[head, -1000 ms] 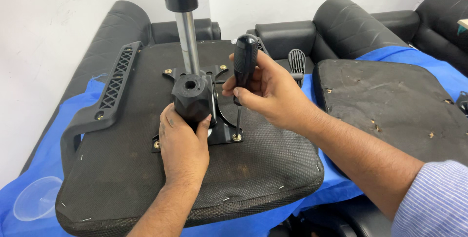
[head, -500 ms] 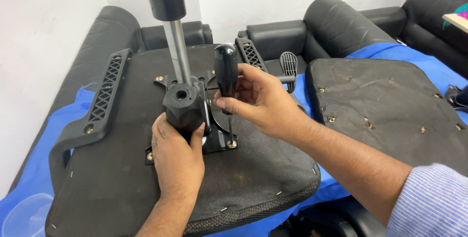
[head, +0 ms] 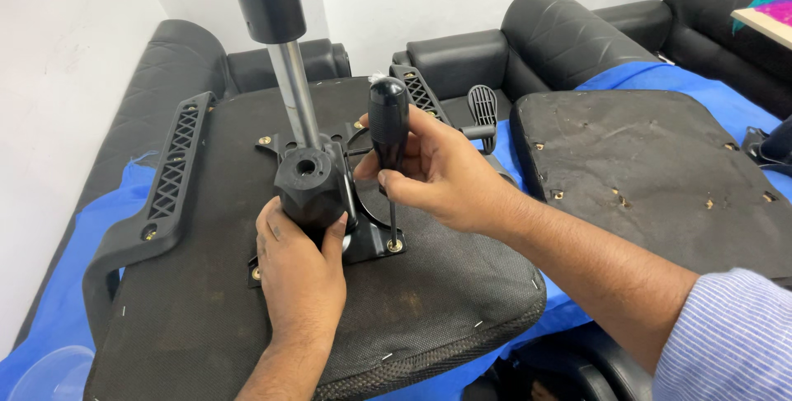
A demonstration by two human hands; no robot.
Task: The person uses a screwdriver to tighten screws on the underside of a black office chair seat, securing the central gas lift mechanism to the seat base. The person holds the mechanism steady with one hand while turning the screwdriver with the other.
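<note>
An upturned black office chair seat (head: 206, 318) lies before me, with a black metal mechanism plate (head: 371, 244) bolted to its underside. My left hand (head: 301, 273) grips the black tension knob (head: 309, 182) of that mechanism. My right hand (head: 441, 170) holds a black-handled screwdriver (head: 388, 125) upright. Its tip rests on a brass screw (head: 395, 246) at the plate's near right corner. A chrome gas-lift column (head: 293, 96) with a black upper sleeve rises from the mechanism.
A black plastic armrest (head: 169, 178) is fixed at the seat's left side, another (head: 417, 91) at the far right. A second upturned seat panel (head: 660, 178) lies to the right on blue sheeting (head: 58, 302). Black sofas stand behind. A clear plastic bowl (head: 49, 372) sits bottom left.
The right hand has brought the screwdriver upright and lowered its tip onto the near right screw of the plate. The left hand stays on the knob.
</note>
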